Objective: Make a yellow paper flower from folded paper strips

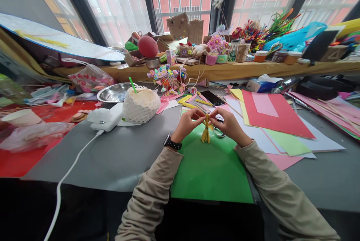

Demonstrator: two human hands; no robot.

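Observation:
Between my two hands is a small yellow folded-paper figure (206, 135), narrow at the middle with pleats fanning out below. My left hand (189, 121), with a black watch on its wrist, pinches the upper part from the left. From the other side, the fingertips of my right hand (229, 124) pinch the same upper part. Under both hands lies a sheet of green paper (210, 175). A pair of scissors (218, 132) rests behind the figure, partly covered by my right hand. Beyond my hands are several yellow and pink paper strips (187, 100).
Left of me stand a coconut in white foam netting (140, 107), a white power strip (108, 119) with its cable, and a metal plate (112, 94). Coloured paper sheets (278, 121) spread out on the right. A dark phone (212, 97) lies ahead. Crafts crowd the back ledge (239, 67).

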